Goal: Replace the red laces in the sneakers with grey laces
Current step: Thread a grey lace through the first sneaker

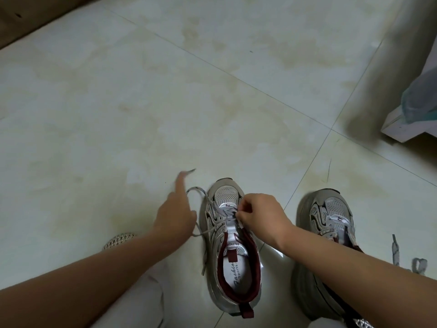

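Two grey-and-silver sneakers with dark red lining stand on the tiled floor. The left sneaker (233, 261) sits in the middle with a grey lace (209, 229) threaded through its lower eyelets. My right hand (260, 215) pinches this lace at the eyelets over the tongue. My left hand (175, 216) is just left of the shoe, blurred, with its index finger stretched out. Loops of the lace run behind it, and it seems to hold a strand. The right sneaker (331, 209) stands beside it, partly under my right forearm. No red lace is in view.
Another grey lace (395, 250) lies on the floor at the far right. A white furniture base (402, 130) with a teal bag (421, 98) is at the right edge. A woven slipper toe (118, 240) shows under my left forearm. A brown wooden edge (28, 17) runs along the top left.
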Demonstrator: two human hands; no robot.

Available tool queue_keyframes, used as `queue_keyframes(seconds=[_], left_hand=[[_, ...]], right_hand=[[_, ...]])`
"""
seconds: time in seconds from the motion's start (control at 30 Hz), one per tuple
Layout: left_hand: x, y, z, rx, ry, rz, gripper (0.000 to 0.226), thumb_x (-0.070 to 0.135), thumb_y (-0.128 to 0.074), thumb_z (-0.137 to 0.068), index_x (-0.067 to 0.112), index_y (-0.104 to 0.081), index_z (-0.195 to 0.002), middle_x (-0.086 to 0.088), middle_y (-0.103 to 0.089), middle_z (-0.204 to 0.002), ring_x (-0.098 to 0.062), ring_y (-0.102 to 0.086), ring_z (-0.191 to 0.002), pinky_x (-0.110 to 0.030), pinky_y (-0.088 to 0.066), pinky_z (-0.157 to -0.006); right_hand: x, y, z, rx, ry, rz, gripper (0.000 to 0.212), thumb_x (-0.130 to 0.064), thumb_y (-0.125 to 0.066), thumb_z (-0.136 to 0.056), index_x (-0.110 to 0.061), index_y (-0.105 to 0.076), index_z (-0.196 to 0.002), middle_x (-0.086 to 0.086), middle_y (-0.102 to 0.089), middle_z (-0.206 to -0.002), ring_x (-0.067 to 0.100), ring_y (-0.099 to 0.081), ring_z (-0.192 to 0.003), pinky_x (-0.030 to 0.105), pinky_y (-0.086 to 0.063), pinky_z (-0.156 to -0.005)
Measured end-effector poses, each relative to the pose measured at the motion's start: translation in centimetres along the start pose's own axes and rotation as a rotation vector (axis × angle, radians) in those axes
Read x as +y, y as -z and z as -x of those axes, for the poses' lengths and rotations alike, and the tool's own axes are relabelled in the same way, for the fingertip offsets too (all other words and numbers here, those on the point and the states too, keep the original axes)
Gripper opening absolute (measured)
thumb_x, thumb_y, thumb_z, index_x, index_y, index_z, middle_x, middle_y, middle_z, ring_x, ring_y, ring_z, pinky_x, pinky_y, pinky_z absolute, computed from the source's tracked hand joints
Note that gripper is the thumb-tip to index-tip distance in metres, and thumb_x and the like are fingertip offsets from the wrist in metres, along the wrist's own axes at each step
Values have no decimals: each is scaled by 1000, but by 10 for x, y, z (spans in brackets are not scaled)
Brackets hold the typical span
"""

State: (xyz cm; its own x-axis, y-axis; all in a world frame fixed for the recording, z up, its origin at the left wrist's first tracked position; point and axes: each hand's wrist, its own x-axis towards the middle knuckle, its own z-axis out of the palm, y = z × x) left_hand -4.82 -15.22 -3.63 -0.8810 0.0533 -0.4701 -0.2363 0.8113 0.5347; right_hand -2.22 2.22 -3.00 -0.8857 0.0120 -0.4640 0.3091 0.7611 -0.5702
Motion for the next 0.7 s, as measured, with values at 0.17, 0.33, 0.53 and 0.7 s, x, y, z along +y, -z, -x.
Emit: queue_keyframes(seconds=[0.17, 0.33, 0.53, 0.7], left_hand=[[11, -13, 1, -22, -475, -329, 20, 24, -46, -93, 20, -56, -109, 4, -42, -94, -21, -55, -88, -28, -43, -72], [13, -21, 2, 65, -467, -272, 15, 27, -45, -94, 18, -49, -105, 3, -46, -97, -17, -47, -78, -22, -33, -65], [9, -23, 1, 192, -544, -527, 28, 35, -49, -77, 17, -60, -59, -3, -52, -76, -23, -52, -72, -31, -35, -59], [9, -36, 4, 161, -508, -237, 33, 43, -56, -71, 21, -35, -58, 0, -42, -74, -17, -43, -68, -29, -37, -60]], right_hand=[[1, 3, -8, 45, 232, 224, 7, -9, -51, -84, -13, -55, -80, 9, -62, -83, 24, -55, -73, 29, -37, -57], [8, 10, -9, 214, 549, 600, 30, -8, -79, -53, -10, -56, -71, 4, -57, -64, 22, -54, -52, 21, -22, -45], [14, 10, -9, -37, 74, -62, 11, -22, -61, -88, -13, -63, -83, 0, -62, -75, 18, -59, -72, 37, -52, -76], [12, 3, -15, -11, 29, -145, 11, -21, -65, -83, -17, -62, -74, -6, -59, -66, 11, -54, -62, 28, -49, -68]])
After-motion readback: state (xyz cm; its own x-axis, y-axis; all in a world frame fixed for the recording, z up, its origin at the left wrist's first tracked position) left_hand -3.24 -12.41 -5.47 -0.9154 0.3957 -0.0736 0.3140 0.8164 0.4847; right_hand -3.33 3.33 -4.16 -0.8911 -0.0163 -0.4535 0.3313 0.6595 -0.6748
